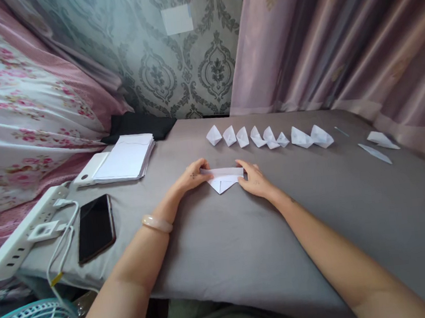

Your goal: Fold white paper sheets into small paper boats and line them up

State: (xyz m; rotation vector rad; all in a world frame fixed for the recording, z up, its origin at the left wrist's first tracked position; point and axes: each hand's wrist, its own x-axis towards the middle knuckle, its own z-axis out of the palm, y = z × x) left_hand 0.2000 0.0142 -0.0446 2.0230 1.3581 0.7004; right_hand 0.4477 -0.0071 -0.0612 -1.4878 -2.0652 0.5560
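The fingers of the left hand [192, 176] and right hand [255, 179] grip opposite ends of a folded paper [221, 178], its point toward the person. Grey bench [221, 244] stretches from it to the near edge; paper shapes [270, 137] stand just beyond, a phone [95, 227] well left.

A damask-patterned wall [158, 76] was flanked by floral fabric [17, 73] on the left and mauve curtains [291, 44] on the right; the table [222, 249] below was covered with plain grey cloth [357, 199].
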